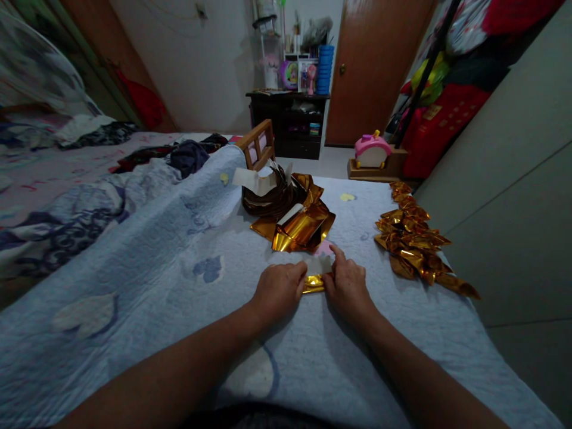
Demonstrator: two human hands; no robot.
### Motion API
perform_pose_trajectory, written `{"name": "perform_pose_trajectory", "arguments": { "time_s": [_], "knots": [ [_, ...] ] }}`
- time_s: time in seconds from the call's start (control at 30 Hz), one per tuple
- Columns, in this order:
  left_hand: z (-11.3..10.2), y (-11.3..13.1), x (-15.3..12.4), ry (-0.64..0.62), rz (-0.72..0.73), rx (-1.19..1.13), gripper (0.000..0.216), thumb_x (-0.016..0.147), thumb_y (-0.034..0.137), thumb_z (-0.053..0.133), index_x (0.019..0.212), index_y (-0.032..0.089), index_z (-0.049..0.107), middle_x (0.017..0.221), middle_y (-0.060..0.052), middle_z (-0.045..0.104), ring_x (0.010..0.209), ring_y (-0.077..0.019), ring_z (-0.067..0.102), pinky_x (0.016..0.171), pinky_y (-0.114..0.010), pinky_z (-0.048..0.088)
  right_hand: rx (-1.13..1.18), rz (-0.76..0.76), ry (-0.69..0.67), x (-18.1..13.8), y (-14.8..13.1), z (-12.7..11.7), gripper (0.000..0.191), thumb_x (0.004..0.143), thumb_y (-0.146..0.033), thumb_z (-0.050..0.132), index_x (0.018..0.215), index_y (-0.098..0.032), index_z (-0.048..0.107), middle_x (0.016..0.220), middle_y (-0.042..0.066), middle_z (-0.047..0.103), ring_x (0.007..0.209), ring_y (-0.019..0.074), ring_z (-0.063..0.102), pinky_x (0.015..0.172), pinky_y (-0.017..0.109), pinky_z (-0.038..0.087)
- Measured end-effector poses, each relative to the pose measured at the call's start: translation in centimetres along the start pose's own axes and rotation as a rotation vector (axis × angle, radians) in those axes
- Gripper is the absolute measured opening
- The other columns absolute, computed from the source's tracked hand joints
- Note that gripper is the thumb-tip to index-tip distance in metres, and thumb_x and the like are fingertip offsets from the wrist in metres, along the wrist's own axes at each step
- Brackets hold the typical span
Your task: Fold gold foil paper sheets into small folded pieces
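Between my two hands lies a sheet of gold foil paper, its near edge folded into a shiny gold strip and its pale back facing up beyond. My left hand is closed on the left end of the fold, fingers pressed together. At the right end, my right hand pinches the paper with its thumb, the index finger lifted forward. Just beyond my hands sits a loose heap of gold foil sheets, next to a curled stack of dark-edged paper.
Folded gold foil pieces are piled along the right edge of the light blue quilted cover. A small wooden rail stands at the far left corner. Beyond are a dark shelf and a pink toy. Rumpled bedding lies left.
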State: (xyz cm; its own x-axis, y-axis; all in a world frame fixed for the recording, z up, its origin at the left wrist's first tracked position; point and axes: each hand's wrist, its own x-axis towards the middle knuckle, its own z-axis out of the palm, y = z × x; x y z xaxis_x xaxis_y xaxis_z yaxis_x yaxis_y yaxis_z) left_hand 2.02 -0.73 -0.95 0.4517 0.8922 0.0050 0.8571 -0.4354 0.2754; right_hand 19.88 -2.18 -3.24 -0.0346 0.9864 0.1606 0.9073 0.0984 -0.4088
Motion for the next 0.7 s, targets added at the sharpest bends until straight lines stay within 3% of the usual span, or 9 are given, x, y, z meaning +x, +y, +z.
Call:
{"name": "perform_pose_trajectory", "arguments": {
  "time_s": [0.07, 0.13, 0.27, 0.37, 0.5, 0.7],
  "knots": [
    [0.4, -0.2, 0.2, 0.035, 0.093, 0.024, 0.015, 0.097, 0.024, 0.054, 0.093, 0.019, 0.068, 0.086, -0.007, 0.068, 0.079, -0.0218, 0.060, 0.073, -0.034, 0.042, -0.014, -0.013, 0.046, -0.1, -0.1, -0.2, 0.063, 0.087, -0.014, 0.053, 0.147, -0.013, 0.037, 0.100, 0.011, 0.065, 0.094, 0.0289, 0.054, 0.084, 0.040, 0.033],
    [0.8, -0.4, 0.5, 0.095, 0.226, 0.012, 0.015, 0.096, 0.024, 0.057, 0.092, 0.020, 0.071, 0.091, -0.008, 0.066, 0.086, -0.0232, 0.058, 0.075, -0.035, 0.042, -0.036, -0.022, 0.087, -0.1, -0.3, -0.5, 0.052, 0.086, -0.014, 0.055, 0.137, -0.017, 0.048, 0.106, 0.012, 0.062, 0.098, 0.0296, 0.051, 0.085, 0.040, 0.033],
    [1.0, -0.7, 0.7, 0.092, 0.481, -0.103, 0.018, 0.097, 0.023, 0.060, 0.110, 0.025, 0.072, 0.096, -0.006, 0.067, 0.094, -0.0224, 0.058, 0.083, -0.035, 0.044, -0.047, -0.124, 0.013, 0.0, -0.6, -0.9, 0.015, 0.091, -0.013, 0.053, 0.097, -0.022, 0.064, 0.101, 0.009, 0.062, 0.095, 0.0268, 0.050, 0.079, 0.037, 0.031],
    [0.4, -0.5, 0.4, 0.039, 0.499, -0.068, 0.021, 0.099, 0.019, 0.054, 0.111, 0.021, 0.071, 0.096, -0.007, 0.069, 0.089, -0.0223, 0.060, 0.079, -0.034, 0.048, -0.009, -0.229, -0.087, 0.1, -0.6, -0.9, 0.018, 0.096, -0.012, 0.052, 0.085, -0.021, 0.063, 0.094, 0.005, 0.063, 0.089, 0.0228, 0.051, 0.077, 0.034, 0.031],
    [0.1, 0.4, -0.9, -0.032, 0.492, 0.099, 0.023, 0.097, 0.011, 0.048, 0.107, 0.014, 0.069, 0.097, -0.010, 0.070, 0.088, -0.0233, 0.064, 0.076, -0.034, 0.053, -0.007, -0.265, -0.131, 0.2, -0.5, -0.7, 0.018, 0.095, -0.009, 0.053, 0.085, -0.020, 0.063, 0.092, 0.004, 0.064, 0.088, 0.0213, 0.052, 0.076, 0.033, 0.032],
    [0.4, 1.8, -2.8, -0.032, 0.460, 0.216, 0.030, 0.095, 0.010, 0.042, 0.118, 0.007, 0.061, 0.121, -0.021, 0.066, 0.112, -0.0300, 0.063, 0.088, -0.040, 0.057, -0.112, -0.244, -0.125, 0.0, -0.9, -0.7, 0.010, 0.094, -0.014, 0.056, 0.089, -0.020, 0.063, 0.097, 0.006, 0.065, 0.092, 0.0238, 0.053, 0.077, 0.036, 0.031]
  ]
}}
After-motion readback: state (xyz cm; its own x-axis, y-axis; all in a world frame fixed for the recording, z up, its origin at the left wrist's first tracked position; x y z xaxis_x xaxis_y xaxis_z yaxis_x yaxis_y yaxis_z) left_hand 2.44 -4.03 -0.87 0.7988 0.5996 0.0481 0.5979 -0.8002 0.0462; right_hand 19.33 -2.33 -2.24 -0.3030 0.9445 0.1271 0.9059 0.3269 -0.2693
